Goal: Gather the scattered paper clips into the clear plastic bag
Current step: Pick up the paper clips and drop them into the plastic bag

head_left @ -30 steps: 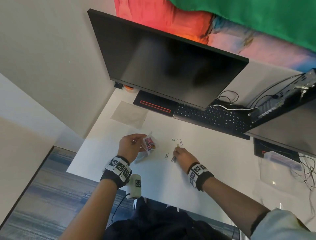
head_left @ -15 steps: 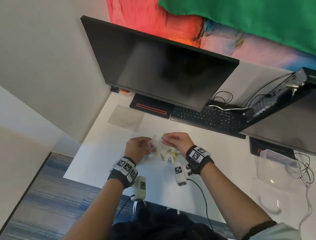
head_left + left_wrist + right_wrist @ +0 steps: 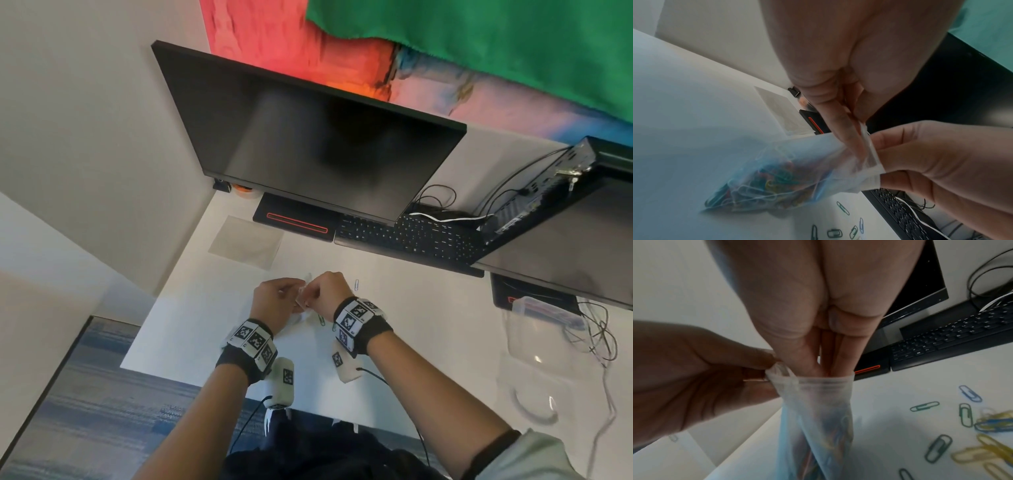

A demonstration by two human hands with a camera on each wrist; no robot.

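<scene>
The clear plastic bag (image 3: 777, 175), part-filled with coloured paper clips, hangs just above the white desk (image 3: 394, 308). My left hand (image 3: 277, 301) pinches one side of the bag's rim (image 3: 777, 374). The fingertips of my right hand (image 3: 828, 368) are bunched in a pinch and pushed down into the bag's mouth; what they pinch is hidden by the plastic. Loose paper clips (image 3: 966, 414), green, blue and yellow, lie on the desk to the right of the bag (image 3: 305, 298). One more clip (image 3: 357, 285) lies just beyond my right hand (image 3: 329, 291).
A black monitor (image 3: 308, 137) and keyboard (image 3: 411, 236) stand at the back of the desk. A flat clear sleeve (image 3: 245, 241) lies back left. A clear plastic box (image 3: 544, 311) and cables sit at the right. The desk's front edge is close to my wrists.
My right hand left the loose clips, rose and moved left to the bag. Its fingertips are now inside the bag's mouth. My left hand kept hold of the bag.
</scene>
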